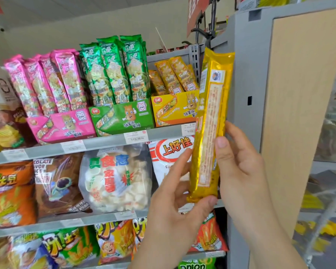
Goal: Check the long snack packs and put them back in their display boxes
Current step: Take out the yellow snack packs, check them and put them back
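Held upright in front of the grey shelf upright (241, 84): a long, glossy golden-yellow foil snack pack (209, 121), back panel of printed text turned toward the camera. Left hand (171, 208) under the pack's bottom end, thumb pressed against the lower seam, index finger laid along the left edge; grip closed on the pack. Right hand (241, 171) against the right edge, thumb flat on the lower front, remaining fingers behind; grip likewise closed on the same pack.

Just left of the raised pack, on the top grey metal shelf (109, 141), stood a yellow cardboard display box (173, 111) with several matching yellow packs (175, 76) leaning inside, looser than its neighbours. Beside that, a green cardboard display box (122, 117) packed with upright green foil packs (114, 70), then a pink cardboard display box (64, 126) with pink foil packs (45, 82) tilted leftward.

On the shelf below, a clear bag of pale puffed crackers (114, 177) and a white-and-red snack bag (171, 152), partly hidden behind the left hand. Small print on the held pack too blurred to read, possibly ingredients.
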Available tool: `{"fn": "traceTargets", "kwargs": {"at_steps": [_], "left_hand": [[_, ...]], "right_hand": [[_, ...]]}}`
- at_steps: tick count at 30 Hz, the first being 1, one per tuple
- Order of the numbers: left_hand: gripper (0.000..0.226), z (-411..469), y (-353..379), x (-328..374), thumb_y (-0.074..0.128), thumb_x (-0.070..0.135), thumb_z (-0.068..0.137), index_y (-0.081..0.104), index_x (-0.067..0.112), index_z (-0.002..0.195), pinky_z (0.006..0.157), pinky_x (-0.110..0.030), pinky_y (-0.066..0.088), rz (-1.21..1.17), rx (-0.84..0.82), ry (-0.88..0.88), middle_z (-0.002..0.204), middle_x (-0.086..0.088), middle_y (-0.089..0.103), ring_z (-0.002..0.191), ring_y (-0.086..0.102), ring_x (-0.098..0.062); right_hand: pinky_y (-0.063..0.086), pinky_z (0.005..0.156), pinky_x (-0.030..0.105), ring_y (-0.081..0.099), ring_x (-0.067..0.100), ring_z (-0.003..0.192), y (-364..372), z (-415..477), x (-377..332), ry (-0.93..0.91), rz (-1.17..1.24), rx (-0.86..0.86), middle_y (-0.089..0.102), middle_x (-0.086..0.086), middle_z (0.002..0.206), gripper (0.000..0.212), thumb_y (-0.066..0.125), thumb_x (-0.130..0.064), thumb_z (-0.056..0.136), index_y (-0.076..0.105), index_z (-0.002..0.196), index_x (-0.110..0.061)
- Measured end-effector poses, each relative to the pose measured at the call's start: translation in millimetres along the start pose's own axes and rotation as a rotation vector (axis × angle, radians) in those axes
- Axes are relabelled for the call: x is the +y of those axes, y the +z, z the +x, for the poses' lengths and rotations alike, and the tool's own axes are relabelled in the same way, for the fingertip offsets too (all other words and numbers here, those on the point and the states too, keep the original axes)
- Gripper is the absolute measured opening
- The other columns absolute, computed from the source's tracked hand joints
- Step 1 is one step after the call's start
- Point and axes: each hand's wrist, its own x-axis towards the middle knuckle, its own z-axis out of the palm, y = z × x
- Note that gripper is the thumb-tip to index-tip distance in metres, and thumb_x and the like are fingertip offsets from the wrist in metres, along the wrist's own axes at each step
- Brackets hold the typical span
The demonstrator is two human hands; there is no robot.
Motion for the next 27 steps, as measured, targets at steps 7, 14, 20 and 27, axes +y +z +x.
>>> {"fn": "traceTargets", "kwargs": {"at_steps": [7, 14, 20, 27], "left_hand": [[0.071, 3.7, -3.4, -10.1, 0.07, 0.004, 0.073, 0.059, 0.056, 0.119, 0.074, -0.02, 0.057, 0.17, 0.184, 0.124, 0.111, 0.024, 0.069, 0.094, 0.07, -0.003], [0.053, 5.0, -19.9, 0.2, 0.075, 0.016, 0.074, 0.064, 0.032, 0.123, 0.089, -0.016, 0.048, 0.505, 0.074, 0.317, 0.123, 0.014, 0.065, 0.111, 0.06, -0.002], [0.026, 20.9, -29.8, 12.0, 0.074, 0.036, 0.08, 0.068, 0.035, 0.105, 0.062, -0.011, 0.049, 0.046, 0.125, -0.019, 0.087, 0.015, 0.071, 0.075, 0.064, 0.001], [0.032, 30.2, -23.8, 13.2, 0.078, 0.03, 0.074, 0.071, 0.058, 0.088, 0.056, -0.008, 0.048, -0.17, -0.056, -0.091, 0.077, 0.02, 0.073, 0.067, 0.065, 0.009]], "right_hand": [[0.054, 0.061, 0.03, 0.065, 0.005, 0.073, 19.0, 6.7, 10.8, -0.015, -0.007, 0.115, 0.065, -0.014, 0.091, 0.029, 0.048, -0.043, 0.092, 0.047, 0.121, -0.044], [0.06, 0.07, 0.04, 0.071, 0.018, 0.082, 25.3, 11.3, 14.8, 0.155, 0.089, -0.007, 0.074, 0.001, 0.093, 0.016, 0.065, -0.034, 0.089, 0.066, 0.104, -0.033], [0.054, 0.09, 0.052, 0.07, 0.029, 0.101, 14.0, 12.8, 23.0, 0.422, 0.39, -0.126, 0.074, 0.007, 0.109, 0.044, 0.051, -0.038, 0.078, 0.071, 0.113, -0.019], [0.054, 0.057, 0.02, 0.072, 0.004, 0.07, 12.0, 13.3, 27.9, 0.379, 0.19, -0.154, 0.076, -0.009, 0.077, 0.024, 0.055, -0.038, 0.091, 0.078, 0.082, -0.035]]}}
